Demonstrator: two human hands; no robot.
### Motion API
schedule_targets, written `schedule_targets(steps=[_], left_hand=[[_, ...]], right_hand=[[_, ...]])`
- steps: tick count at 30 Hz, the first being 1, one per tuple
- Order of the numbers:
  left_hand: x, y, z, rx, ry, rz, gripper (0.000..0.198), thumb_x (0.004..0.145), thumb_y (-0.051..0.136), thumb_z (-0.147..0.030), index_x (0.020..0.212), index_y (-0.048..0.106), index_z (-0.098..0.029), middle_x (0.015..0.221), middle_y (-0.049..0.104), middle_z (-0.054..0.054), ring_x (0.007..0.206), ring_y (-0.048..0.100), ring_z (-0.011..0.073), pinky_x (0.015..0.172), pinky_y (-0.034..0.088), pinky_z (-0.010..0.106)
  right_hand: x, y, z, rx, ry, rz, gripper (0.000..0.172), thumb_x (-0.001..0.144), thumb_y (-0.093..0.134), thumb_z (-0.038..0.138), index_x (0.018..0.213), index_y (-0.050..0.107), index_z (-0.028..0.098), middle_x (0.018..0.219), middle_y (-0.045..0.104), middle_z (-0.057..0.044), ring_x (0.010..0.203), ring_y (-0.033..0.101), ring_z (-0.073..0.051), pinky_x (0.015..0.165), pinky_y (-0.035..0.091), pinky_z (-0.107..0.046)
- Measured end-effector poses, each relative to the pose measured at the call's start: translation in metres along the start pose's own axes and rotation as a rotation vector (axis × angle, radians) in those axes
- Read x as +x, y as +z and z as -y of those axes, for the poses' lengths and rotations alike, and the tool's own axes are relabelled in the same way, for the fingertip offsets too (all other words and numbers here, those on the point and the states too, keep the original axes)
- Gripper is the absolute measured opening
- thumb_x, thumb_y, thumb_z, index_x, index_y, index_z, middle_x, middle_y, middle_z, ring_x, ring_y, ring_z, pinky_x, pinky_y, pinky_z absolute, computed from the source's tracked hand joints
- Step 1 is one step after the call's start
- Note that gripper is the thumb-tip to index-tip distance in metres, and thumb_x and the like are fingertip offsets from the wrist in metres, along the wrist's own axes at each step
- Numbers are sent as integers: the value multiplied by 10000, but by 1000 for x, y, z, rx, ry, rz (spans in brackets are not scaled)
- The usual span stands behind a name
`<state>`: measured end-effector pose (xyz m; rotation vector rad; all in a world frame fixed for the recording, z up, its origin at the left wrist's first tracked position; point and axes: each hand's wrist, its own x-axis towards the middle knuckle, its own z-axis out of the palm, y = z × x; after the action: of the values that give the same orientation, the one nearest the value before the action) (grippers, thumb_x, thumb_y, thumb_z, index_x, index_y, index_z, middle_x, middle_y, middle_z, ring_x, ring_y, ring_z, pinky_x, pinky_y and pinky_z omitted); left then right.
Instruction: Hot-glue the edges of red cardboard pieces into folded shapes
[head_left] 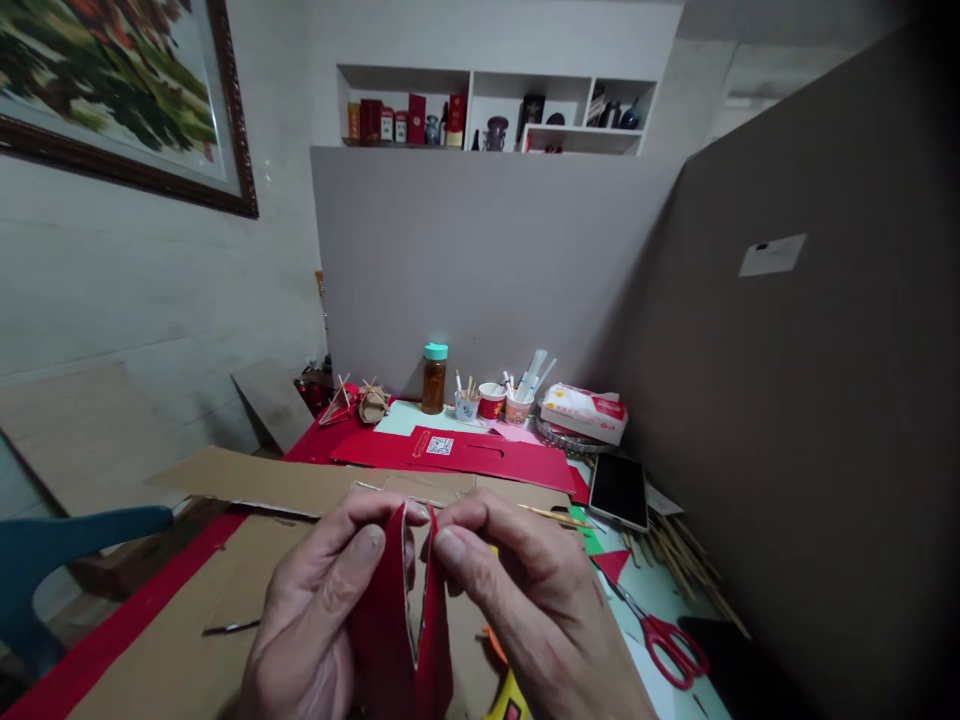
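Note:
Between my hands stands a folded red cardboard piece point(384, 625), its two upper edges parted in a narrow V with pale raw edges showing. My left hand point(319, 600) pinches the left panel near its top, thumb on the outer face. On the other side, my right hand point(525, 600) grips the right panel's top edge between thumb and fingers. Partly hidden behind the right hand is a yellow and orange tool point(510, 697); its kind cannot be made out. Red-handled scissors point(667, 645) lie to the right of that hand.
Brown cardboard sheets point(180, 620) cover the table's left and middle. Behind are a long red cardboard strip point(517, 460), a bottle point(433, 380), cups of sticks and pens point(491, 402) and a tissue pack point(585, 412). A tablet point(619, 490) and wooden sticks point(686, 560) lie right, beside a grey partition point(787, 400).

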<state>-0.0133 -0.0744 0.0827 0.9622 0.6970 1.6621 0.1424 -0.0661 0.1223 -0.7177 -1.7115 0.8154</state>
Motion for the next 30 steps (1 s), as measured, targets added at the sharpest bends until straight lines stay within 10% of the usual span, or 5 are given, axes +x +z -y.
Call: schedule_targets(steps=[6, 18, 30], left_hand=[[-5, 19, -2, 90, 40, -102, 162, 706, 862, -427, 781, 819, -290, 736, 752, -13, 611, 659, 128, 591, 556, 148], [-10, 13, 15, 209, -1, -117, 263, 746, 818, -469, 945, 849, -299, 1081, 818, 60, 1062, 730, 316, 907, 587, 322], [-14, 14, 24, 210, -29, -197, 278, 735, 820, -509, 948, 847, -332, 1107, 815, 29, 1174, 678, 319, 1040, 514, 362]], right_hand=[[-3, -3, 6, -95, -18, 9, 188, 887, 600, 175, 701, 590, 202, 672, 585, 51, 619, 532, -90, 617, 423, -207], [1, 1, 3, 40, 162, 43, 232, 810, 525, 165, 607, 417, 203, 620, 511, 35, 589, 467, -105, 547, 360, -216], [-2, 11, -5, -81, 260, 14, 241, 801, 519, 152, 595, 409, 215, 564, 496, 35, 534, 471, -115, 489, 357, -216]])
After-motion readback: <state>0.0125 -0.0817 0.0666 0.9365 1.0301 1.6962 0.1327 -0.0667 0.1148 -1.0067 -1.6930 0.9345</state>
